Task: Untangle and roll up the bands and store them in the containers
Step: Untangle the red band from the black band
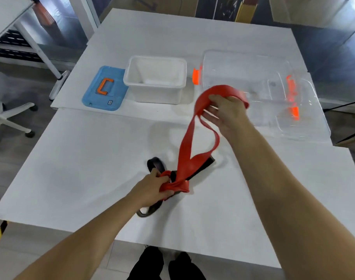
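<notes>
A long red band [187, 150] stretches from the table up to my raised right hand [226, 112], whose fingers curl round its upper loop. At the lower end it is tangled with a black band [156, 165] lying on the white table [81, 168]. My left hand [152, 188] grips the knotted red and black bunch low on the table. Part of the black band trails out under my left wrist. A white opaque container [156, 77] stands at the back middle. A clear container [243, 71] with orange clips stands at the back right.
A blue lid [103, 87] with an orange handle lies left of the white container. A clear lid [299, 110] lies right of the clear container. An office chair base [8, 116] stands on the floor to the left. The table's near edge is just before my feet.
</notes>
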